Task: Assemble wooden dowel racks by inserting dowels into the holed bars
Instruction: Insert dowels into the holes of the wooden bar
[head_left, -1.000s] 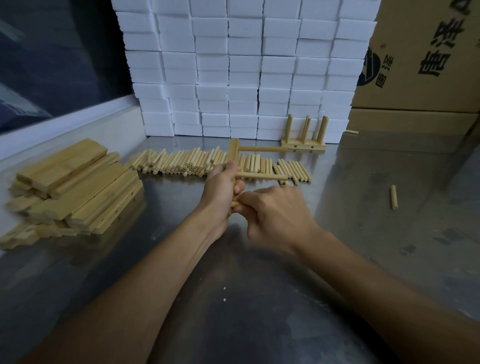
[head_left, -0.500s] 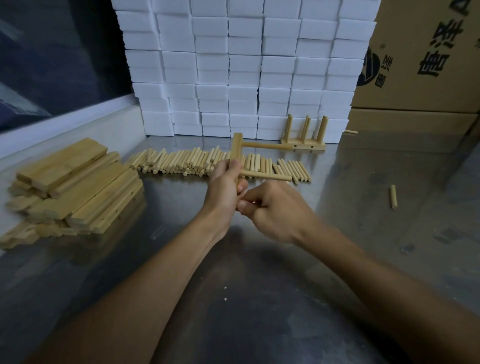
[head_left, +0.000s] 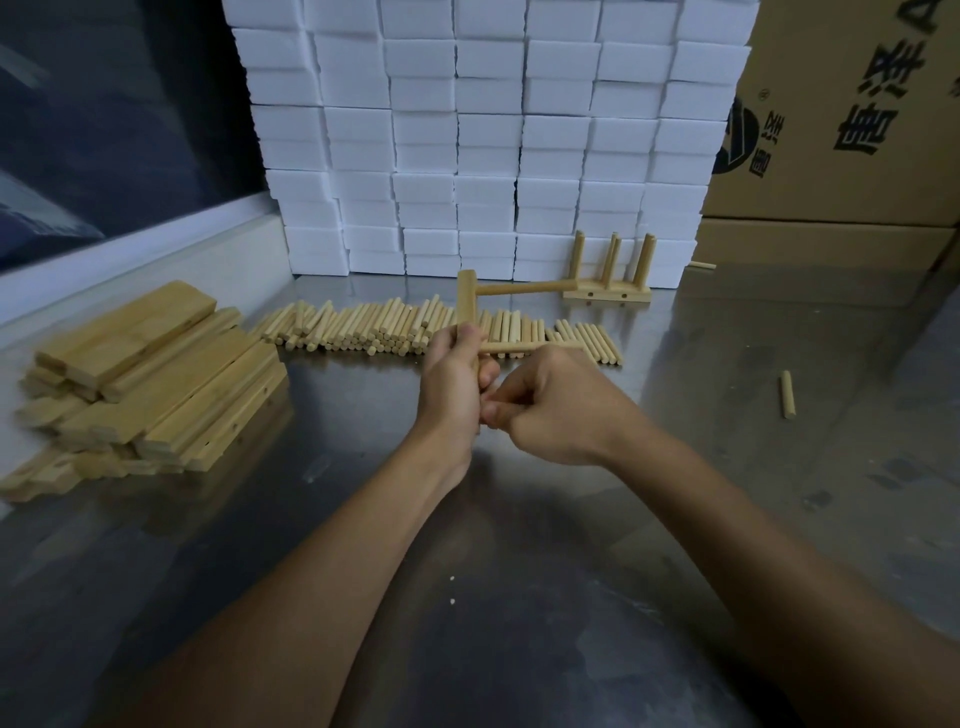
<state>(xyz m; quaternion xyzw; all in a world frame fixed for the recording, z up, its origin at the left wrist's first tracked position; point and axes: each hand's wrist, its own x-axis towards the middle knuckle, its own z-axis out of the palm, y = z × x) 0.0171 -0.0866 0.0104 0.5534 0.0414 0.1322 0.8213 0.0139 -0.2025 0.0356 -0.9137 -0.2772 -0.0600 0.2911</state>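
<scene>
My left hand (head_left: 451, 375) grips a holed wooden bar (head_left: 466, 302) upright above the steel table. Two dowels stick out of it to the right, an upper dowel (head_left: 524, 287) and a lower dowel (head_left: 511, 348). Pressed against the left hand, my right hand (head_left: 550, 405) pinches a third dowel (head_left: 511, 403) low on the bar; most of that dowel is hidden by the fingers. A row of loose dowels (head_left: 395, 327) lies behind the hands. A finished rack (head_left: 608, 291) with upright dowels stands at the back.
A pile of holed bars (head_left: 150, 374) sits at the left. Stacked white blocks (head_left: 488, 135) form a wall behind, with cardboard boxes (head_left: 841, 114) to the right. Single stray dowels lie on the table at right (head_left: 788, 394) and far back (head_left: 702, 265).
The bar with its two dowels has risen slightly and tilted more upright. My right hand has shifted a little closer to the left hand at the bar's lower end.
</scene>
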